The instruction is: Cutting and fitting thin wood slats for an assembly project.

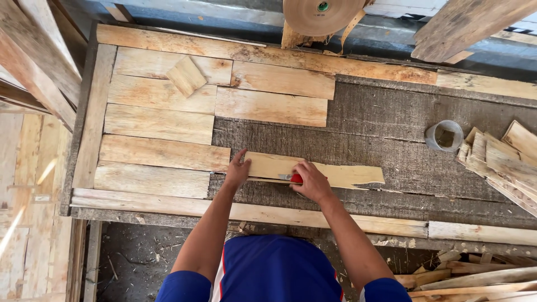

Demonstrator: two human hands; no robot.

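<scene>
Left hand (238, 170): fingers spread, pressed flat on the left end of a thin wood strip (330, 172), pinning it to the bench. Nothing gripped.

Right hand (311, 182): closed round a red-handled cutter (295, 178), its grey blade end pointing toward the left hand and lying on the strip's lower edge. The 2 hands sit close together but do not touch.

Thin wood strip: pale, lying flat under both hands and running away to the right of the right hand, where its far end is ragged and split.

Work surface (391, 140): coarse grey-brown matting beneath the strip, bare to the right of and beyond the right hand.

Laid veneer pieces (162, 123): pale rectangular sheets set edge to edge in rows, beginning just left of the left hand and continuing beyond both hands; the nearest one touches the strip's left end. 1 small loose offcut (186, 76) lies tilted on top, well beyond the left hand.

Tape roll (444, 136): grey ring, well to the right of and beyond the right hand.

Stack of veneer scraps (503, 162): just right of the tape roll, at the frame edge.

Large brown paper-tape reel (321, 14): far beyond the hands, at the bench's back edge.

Front rail (268, 212): long pale batten between the hands and the person's blue shirt (274, 268).
</scene>
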